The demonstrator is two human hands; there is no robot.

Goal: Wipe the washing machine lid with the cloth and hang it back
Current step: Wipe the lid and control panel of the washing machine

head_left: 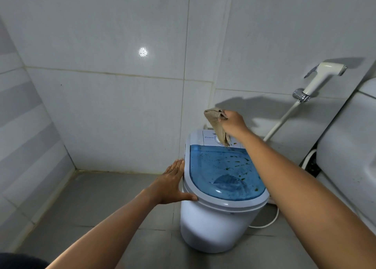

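Observation:
A small white washing machine [213, 224] stands on the grey floor. Its translucent blue lid [221, 173] carries several dark green specks and smears. My right hand [234, 123] is above the machine's back control panel, shut on a beige cloth [216, 125] that hangs down from my fingers to just over the panel. My left hand [173, 184] lies flat against the left rim of the machine, fingers stretched out, holding nothing.
A white bidet sprayer [321, 76] with its hose hangs on the tiled wall at the right. A white toilet tank [350, 146] fills the right edge. A white cord [264, 224] trails on the floor behind the machine. Tiled walls close in at left and back.

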